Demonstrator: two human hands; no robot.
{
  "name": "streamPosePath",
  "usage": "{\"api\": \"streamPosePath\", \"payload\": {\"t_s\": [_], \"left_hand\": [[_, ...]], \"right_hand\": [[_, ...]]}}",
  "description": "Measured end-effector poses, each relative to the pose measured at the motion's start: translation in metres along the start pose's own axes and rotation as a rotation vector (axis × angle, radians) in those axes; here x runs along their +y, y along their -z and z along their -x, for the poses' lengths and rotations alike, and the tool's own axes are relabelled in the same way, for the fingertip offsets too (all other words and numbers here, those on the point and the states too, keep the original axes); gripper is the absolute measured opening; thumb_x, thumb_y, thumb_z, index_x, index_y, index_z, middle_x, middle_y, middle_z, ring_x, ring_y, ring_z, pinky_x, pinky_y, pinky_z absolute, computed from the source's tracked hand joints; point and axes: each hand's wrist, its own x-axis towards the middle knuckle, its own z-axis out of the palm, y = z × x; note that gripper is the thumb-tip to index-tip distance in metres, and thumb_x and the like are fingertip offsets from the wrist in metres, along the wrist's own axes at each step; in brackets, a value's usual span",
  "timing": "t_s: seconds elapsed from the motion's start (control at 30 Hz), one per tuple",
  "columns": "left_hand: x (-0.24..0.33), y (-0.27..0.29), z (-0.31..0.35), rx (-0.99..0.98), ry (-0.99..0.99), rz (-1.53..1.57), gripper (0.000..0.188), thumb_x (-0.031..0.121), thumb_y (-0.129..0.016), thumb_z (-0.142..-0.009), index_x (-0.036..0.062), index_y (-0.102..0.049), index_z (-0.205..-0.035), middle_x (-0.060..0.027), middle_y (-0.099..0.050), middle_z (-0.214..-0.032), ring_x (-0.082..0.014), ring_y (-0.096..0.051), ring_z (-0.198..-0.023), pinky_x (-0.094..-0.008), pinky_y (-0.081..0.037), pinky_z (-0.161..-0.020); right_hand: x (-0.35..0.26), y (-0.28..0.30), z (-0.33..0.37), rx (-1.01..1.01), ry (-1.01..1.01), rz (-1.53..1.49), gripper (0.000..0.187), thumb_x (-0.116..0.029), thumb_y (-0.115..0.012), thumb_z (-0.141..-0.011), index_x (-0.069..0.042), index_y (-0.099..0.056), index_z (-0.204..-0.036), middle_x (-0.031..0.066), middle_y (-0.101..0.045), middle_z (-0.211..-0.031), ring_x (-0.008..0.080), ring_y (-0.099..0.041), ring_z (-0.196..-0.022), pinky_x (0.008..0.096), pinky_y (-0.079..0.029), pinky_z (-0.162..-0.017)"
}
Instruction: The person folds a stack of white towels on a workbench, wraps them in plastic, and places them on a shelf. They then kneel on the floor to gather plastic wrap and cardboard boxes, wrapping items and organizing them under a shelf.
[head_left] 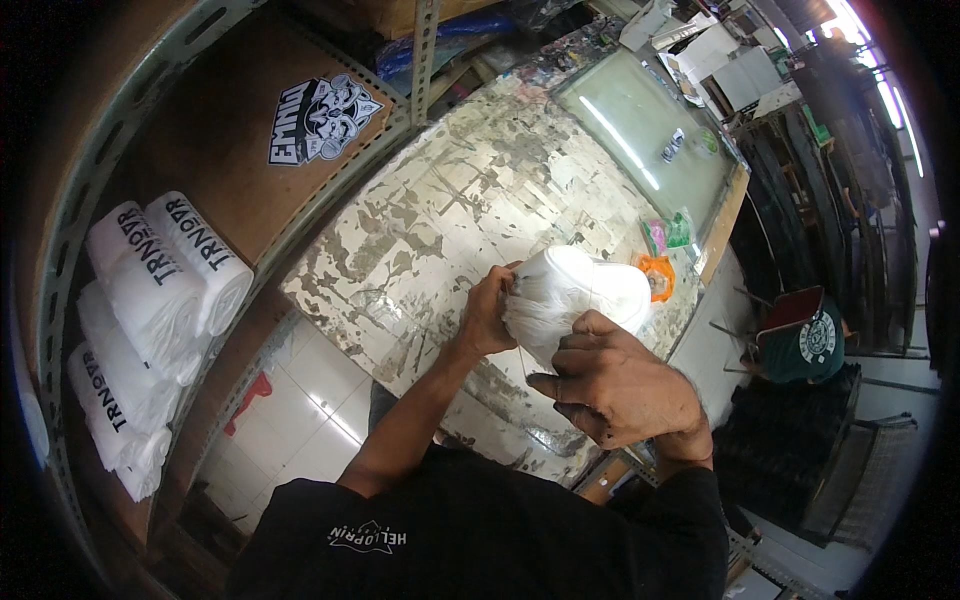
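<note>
A white, shiny bundle [545, 290] that looks like rolled plastic stands out over the table, its left end gathered and wrinkled. My left hand [488, 312] grips that gathered end, fingers wrapped round its side. In front of the bundle, my right hand [618, 385] is closed, its fingers curled and dark at the tips. A thin line, perhaps a string, crosses the bundle near my right hand. Whatever lies inside those right fingers is hidden. Just behind the bundle's right end sits a small orange packet [658, 277].
Rolled white printed packs [150, 290] are stacked on the left metal shelf [300, 215]. The worktable [440, 190] has a peeling, stained surface. On its far right lie a glass sheet [640, 130] and a pink-and-green packet [668, 233]. A stool with dark green cloth [805, 340] stands at the right.
</note>
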Motion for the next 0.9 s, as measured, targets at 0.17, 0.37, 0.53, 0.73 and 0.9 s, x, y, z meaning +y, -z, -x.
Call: {"api": "streamPosePath", "payload": {"t_s": [0.17, 0.37, 0.53, 0.73, 0.9], "left_hand": [[-0.001, -0.001, -0.001, 0.013, -0.035, -0.008, 0.062, 0.011, -0.088, -0.06, 0.0044, -0.041, -0.1, -0.0195, -0.063, -0.123, -0.0242, -0.069, -0.091, -0.0358, -0.056, -0.072], [-0.005, -0.005, 0.002, -0.008, -0.065, -0.046, 0.062, 0.008, -0.088, -0.06, 0.0039, -0.043, -0.102, -0.0204, -0.064, -0.12, -0.0215, -0.068, -0.088, -0.0331, -0.056, -0.07], [-0.014, -0.011, 0.006, 0.017, -0.079, 0.007, 0.069, 0.011, -0.09, -0.06, 0.0006, -0.045, -0.112, -0.0205, -0.065, -0.114, -0.0224, -0.068, -0.089, -0.0331, -0.057, -0.072], [-0.003, -0.007, 0.006, -0.001, -0.039, -0.029, 0.072, 0.012, -0.091, -0.06, -0.001, -0.045, -0.113, -0.0205, -0.066, -0.11, -0.0242, -0.068, -0.096, -0.0354, -0.056, -0.081], [-0.005, -0.01, 0.007, 0.037, 0.052, 0.02, 0.071, 0.011, -0.091, -0.06, 0.0, -0.044, -0.112, -0.0178, -0.067, -0.104, -0.0224, -0.067, -0.092, -0.035, -0.056, -0.081]], "right_hand": [[-0.012, -0.016, 0.032, 0.033, -0.149, 0.176, 0.022, -0.02, -0.072, -0.065, -0.007, -0.071, -0.083, 0.0065, -0.057, -0.08, 0.0226, -0.058, -0.091, 0.0436, -0.033, -0.1], [0.017, -0.019, 0.079, 0.259, -0.478, 0.358, 0.024, -0.029, -0.079, -0.068, -0.008, -0.069, -0.073, 0.0063, -0.061, -0.085, 0.0223, -0.06, -0.098, 0.0607, -0.026, -0.104], [0.049, 0.0, 0.076, 0.333, -0.429, 0.522, 0.04, -0.044, -0.075, -0.073, -0.007, -0.07, -0.087, 0.0109, -0.067, -0.108, 0.025, -0.055, -0.118, 0.063, -0.02, -0.112], [0.091, -0.003, 0.087, 0.309, -0.442, 0.236, 0.048, -0.045, -0.081, -0.066, -0.007, -0.068, -0.093, 0.0121, -0.067, -0.107, 0.0266, -0.059, -0.113, 0.0554, -0.026, -0.11], [0.072, -0.034, 0.098, 0.35, -0.358, -0.291, 0.046, -0.02, -0.085, -0.059, -0.003, -0.065, -0.097, 0.0122, -0.062, -0.089, 0.0286, -0.059, -0.09, 0.0424, -0.047, -0.083]]}}
